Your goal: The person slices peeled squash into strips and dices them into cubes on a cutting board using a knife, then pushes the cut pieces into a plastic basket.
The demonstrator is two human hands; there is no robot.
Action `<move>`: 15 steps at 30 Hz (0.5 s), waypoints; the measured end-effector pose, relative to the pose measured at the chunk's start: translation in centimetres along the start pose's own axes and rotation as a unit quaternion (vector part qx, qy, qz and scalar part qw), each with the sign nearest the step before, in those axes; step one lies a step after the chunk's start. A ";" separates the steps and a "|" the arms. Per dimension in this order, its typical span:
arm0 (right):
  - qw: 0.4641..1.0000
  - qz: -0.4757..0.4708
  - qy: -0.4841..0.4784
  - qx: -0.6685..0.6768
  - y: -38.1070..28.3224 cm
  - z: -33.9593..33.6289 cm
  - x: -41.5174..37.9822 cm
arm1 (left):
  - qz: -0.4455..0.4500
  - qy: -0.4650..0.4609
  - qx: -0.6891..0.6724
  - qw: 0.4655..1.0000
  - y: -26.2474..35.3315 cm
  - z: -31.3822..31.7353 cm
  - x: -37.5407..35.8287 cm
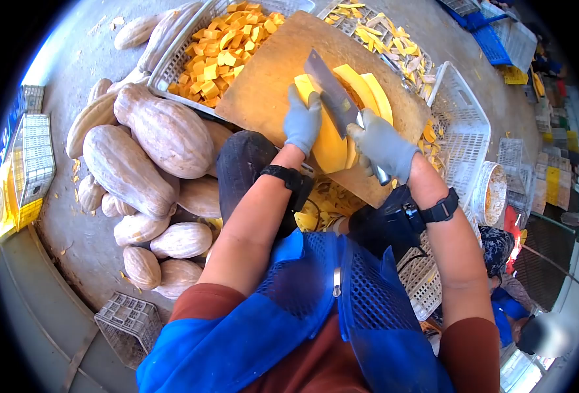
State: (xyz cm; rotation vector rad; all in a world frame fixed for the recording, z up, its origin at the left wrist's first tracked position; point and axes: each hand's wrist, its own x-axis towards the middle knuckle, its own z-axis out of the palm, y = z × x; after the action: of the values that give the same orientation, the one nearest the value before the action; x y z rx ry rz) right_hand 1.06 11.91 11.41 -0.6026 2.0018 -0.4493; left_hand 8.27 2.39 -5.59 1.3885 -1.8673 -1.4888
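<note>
On a wooden cutting board (257, 85) lie long peeled pumpkin pieces (379, 98), bright yellow-orange. My left hand (302, 123), in a grey glove, grips the pumpkin piece (329, 141) nearest to it, with fingers and thumb around its upper part. In my right hand (386, 147), also gloved, is the handle of a cleaver (329, 85). The wide blade stands beside the held piece, between it and the other pieces; how deep its edge sits is hidden. The metal end of the handle sticks out below my right fist.
A crate of pumpkin cubes (227, 49) stands beyond the board. Whole pumpkins (165, 131) are piled at left. Peelings lie in a crate (401, 49) at upper right, near a white crate (460, 111) and a bucket (489, 193). Another person (505, 308) is at lower right.
</note>
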 end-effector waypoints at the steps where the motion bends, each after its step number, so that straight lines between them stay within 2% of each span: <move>1: 1.000 0.003 -0.005 -0.006 -0.1 -0.3 0.1 | 0.010 0.003 -0.010 1.000 -0.3 0.2 0.2; 4: 0.999 0.013 -0.038 -0.024 -1.5 -1.2 0.2 | 0.000 -0.006 -0.027 1.000 -0.5 0.4 0.1; 8: 0.992 0.011 -0.091 -0.090 -1.4 -2.1 2.6 | -0.018 -0.025 0.033 0.999 0.4 0.0 -0.4; 11: 0.996 0.032 -0.055 -0.070 -2.9 -0.6 1.6 | -0.014 -0.038 0.077 0.996 0.7 -0.7 -0.8; 15: 0.997 -0.005 0.003 -0.071 0.1 0.7 2.8 | 0.034 -0.059 0.157 0.985 1.0 -1.6 -0.8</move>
State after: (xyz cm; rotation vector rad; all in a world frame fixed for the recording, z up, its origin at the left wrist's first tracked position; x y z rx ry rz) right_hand 0.51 10.33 9.07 -0.7010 2.0499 -0.3171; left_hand 9.38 2.18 -3.89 1.3752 -2.2785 -1.3114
